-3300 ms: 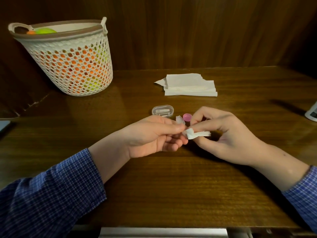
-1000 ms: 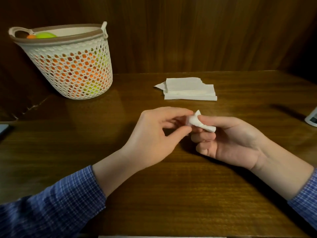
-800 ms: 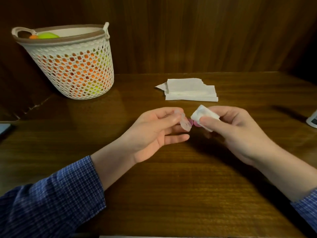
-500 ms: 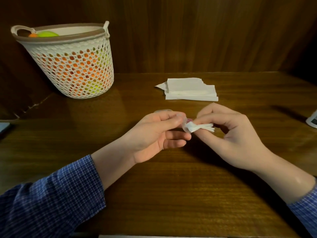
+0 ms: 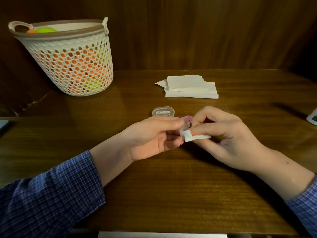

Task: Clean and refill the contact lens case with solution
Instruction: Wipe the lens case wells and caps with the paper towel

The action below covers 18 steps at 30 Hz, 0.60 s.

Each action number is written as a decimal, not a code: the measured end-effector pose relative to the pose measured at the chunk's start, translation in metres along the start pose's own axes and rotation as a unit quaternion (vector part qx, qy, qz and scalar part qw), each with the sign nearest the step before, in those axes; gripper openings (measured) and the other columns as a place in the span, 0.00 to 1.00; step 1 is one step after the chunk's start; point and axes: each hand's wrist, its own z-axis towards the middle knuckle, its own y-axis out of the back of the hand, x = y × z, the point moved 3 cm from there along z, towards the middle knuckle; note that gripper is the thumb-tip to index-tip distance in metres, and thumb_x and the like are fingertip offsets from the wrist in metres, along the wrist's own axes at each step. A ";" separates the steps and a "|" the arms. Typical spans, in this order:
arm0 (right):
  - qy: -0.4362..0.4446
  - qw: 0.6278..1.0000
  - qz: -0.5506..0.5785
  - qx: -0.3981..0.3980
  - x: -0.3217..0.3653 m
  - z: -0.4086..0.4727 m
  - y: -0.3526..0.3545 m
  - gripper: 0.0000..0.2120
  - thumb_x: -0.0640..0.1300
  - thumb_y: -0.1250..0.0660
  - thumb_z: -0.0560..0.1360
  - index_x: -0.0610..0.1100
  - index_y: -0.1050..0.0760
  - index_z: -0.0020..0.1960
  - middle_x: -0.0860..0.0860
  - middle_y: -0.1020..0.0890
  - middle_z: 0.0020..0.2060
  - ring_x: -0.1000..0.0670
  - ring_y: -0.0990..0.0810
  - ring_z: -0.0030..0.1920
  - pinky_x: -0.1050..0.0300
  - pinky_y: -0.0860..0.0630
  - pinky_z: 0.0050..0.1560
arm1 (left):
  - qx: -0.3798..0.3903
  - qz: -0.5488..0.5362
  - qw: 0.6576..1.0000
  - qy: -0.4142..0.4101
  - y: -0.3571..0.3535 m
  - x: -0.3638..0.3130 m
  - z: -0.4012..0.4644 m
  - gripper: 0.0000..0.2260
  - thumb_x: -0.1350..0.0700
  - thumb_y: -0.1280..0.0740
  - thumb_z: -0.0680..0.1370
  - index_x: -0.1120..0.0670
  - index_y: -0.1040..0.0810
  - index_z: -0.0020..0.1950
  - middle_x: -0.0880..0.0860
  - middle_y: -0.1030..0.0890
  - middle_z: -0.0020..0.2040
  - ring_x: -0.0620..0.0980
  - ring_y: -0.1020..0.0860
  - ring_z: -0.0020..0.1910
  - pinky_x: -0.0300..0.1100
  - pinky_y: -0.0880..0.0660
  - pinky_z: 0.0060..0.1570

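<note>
The left hand (image 5: pixel 151 136) pinches the small clear contact lens case (image 5: pixel 185 125) at its fingertips, just above the counter (image 5: pixel 171 186). The right hand (image 5: pixel 226 134) pinches a folded tissue (image 5: pixel 193 136) — its end pressed against the case between both hands. A clear lid (image 5: pixel 163 112) lies just beyond the left hand's fingertips.

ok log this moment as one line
step: wiping lens case | left hand: holds lens case | right hand: pinches tissue piece against case | solution: not in view
</note>
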 end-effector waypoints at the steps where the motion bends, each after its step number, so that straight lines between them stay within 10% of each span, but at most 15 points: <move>1: -0.010 1.000 0.017 0.003 0.000 0.000 0.000 0.10 0.43 0.28 0.77 0.46 0.14 0.57 0.46 0.19 0.47 0.45 0.20 0.48 0.44 0.22 0.44 | 0.003 0.002 1.000 0.000 0.000 0.000 0.000 0.08 0.56 0.34 0.81 0.57 0.16 0.53 0.53 0.19 0.43 0.45 0.21 0.38 0.33 0.21 0.35; 6: -0.058 0.997 0.046 0.000 0.000 0.001 -0.001 0.09 0.46 0.27 0.75 0.46 0.14 0.54 0.48 0.19 0.46 0.47 0.20 0.48 0.52 0.22 0.46 | -0.021 0.016 0.999 -0.031 0.000 0.001 0.001 0.17 0.57 0.33 0.80 0.59 0.21 0.68 0.54 0.16 0.47 0.46 0.18 0.41 0.35 0.19 0.38; 18: -0.183 0.978 0.105 0.004 -0.004 0.002 -0.006 0.08 0.52 0.30 0.76 0.53 0.14 0.53 0.59 0.18 0.46 0.52 0.19 0.51 0.65 0.24 0.48 | -0.079 0.068 0.986 -0.132 0.000 -0.001 0.002 0.17 0.57 0.30 0.77 0.63 0.20 0.63 0.54 0.15 0.49 0.49 0.19 0.43 0.36 0.19 0.39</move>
